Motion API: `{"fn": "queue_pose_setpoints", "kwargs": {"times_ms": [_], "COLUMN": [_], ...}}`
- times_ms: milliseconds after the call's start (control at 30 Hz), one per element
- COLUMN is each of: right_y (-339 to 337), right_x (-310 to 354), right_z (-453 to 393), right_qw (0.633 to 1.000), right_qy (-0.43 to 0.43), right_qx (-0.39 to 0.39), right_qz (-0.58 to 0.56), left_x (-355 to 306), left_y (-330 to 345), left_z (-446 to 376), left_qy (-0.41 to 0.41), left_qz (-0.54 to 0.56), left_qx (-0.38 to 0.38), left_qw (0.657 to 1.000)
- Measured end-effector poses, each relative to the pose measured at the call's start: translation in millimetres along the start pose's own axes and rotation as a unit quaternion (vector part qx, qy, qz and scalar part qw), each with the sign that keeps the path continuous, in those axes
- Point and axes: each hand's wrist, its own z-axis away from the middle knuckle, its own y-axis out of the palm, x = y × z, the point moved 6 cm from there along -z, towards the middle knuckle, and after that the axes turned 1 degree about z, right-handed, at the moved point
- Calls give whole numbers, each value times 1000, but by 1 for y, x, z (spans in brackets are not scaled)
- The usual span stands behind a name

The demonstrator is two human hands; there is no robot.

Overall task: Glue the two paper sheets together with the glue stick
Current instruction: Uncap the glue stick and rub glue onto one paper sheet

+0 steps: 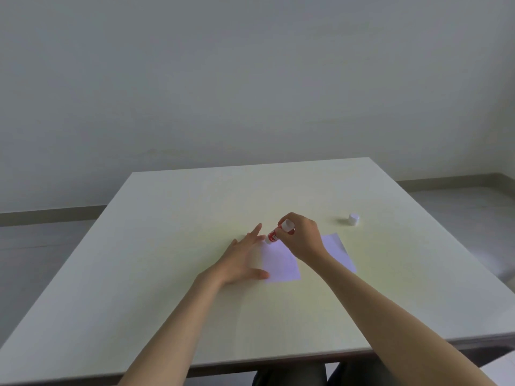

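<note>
Inventory on the bench [172, 246]: two paper sheets, one glue stick, one loose cap, two hands.

Near sheet [281, 263] is a small, pale, roughly square piece lying flat at mid-bench. Far sheet [338, 250] matches it in colour and lies flat just to its right; the right forearm crosses it and hides its near-left portion, so whether the two sheets touch or overlap cannot be determined.

Glue stick [276, 234] has a red body with white print too blurred to read, and a white knob at the raised end. It is uncapped and tilted, with the knob end up and to the right and the white lower end pointing down-left at the far-left corner of the near sheet. Contact between the tip and the paper appears likely but cannot be confirmed.

Cap [353, 219] is white and cylindrical. It stands on the bare bench, well apart from both hands, beyond and to the right of the far sheet.

Right hand [302, 238] is curled around the upper half of the glue stick, fingers and thumb gripping the barrel near the knob.

Left hand [242, 260] is spread flat, palm down, holding nothing. Its fingers extend toward the glue stick's lower end, and its thumb rests at the near-left edge of the near sheet.
</note>
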Motion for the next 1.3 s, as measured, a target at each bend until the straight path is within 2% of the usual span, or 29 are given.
{"fn": "queue_pose_setpoints", "kwargs": {"times_ms": [467, 967, 1100, 1300], "right_y": [5, -27, -32, -1], "right_x": [0, -9, 5, 28], "right_z": [-12, -12, -6, 3], "right_qw": [999, 993, 993, 994], "right_qy": [18, 58, 1, -43], "right_qx": [35, 8, -27, 46], "right_qz": [33, 105, 118, 92], "left_x": [10, 12, 12, 13], "left_y": [3, 3, 2, 4], "left_z": [-1, -2, -3, -5], "left_qy": [-43, -76, -76, -61], "left_qz": [46, 28, 3, -21], "left_qx": [-1, 16, 19, 17], "left_qw": [998, 997, 997, 998]}}
